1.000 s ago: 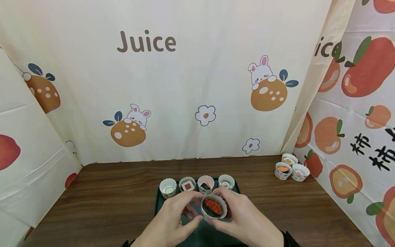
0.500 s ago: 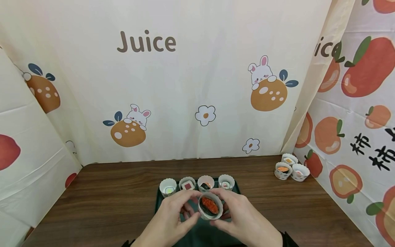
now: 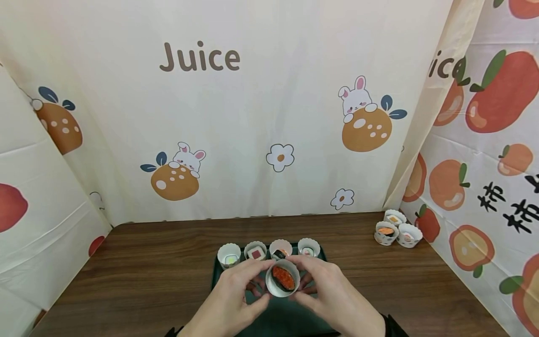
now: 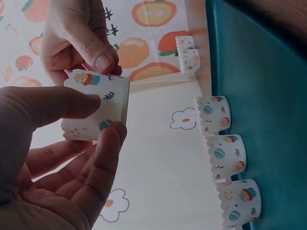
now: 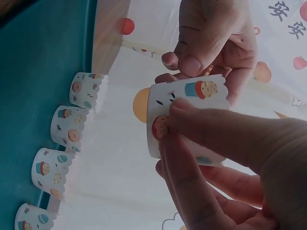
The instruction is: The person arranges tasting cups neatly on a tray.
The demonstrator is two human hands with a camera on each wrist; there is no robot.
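Note:
Above the dark green tray (image 3: 278,320), my left hand (image 3: 236,295) and right hand (image 3: 334,292) hold one white paper baking cup (image 3: 273,289) between them. A piece of sushi with orange-red roe and a dark wrap (image 3: 283,278) lies inside it. In the left wrist view, the left thumb and fingers pinch the printed cup wall (image 4: 115,103). From the right wrist view, the right thumb and fingertips grip the wall of the same cup (image 5: 160,100). The cup is tilted so its mouth faces the head camera.
Several paper cups with sushi pieces stand in a row along the tray's far edge, the leftmost cup (image 3: 229,247) at its corner. Three more cups, one of them a cup with orange-topped sushi (image 3: 385,240), cluster at the wooden table's (image 3: 160,262) back right. Printed curtains (image 3: 252,112) surround the table.
Between my hands the cup has moved left and slightly up. It has turned a little, and the left fingers now touch its left side more closely. The other cups have not moved.

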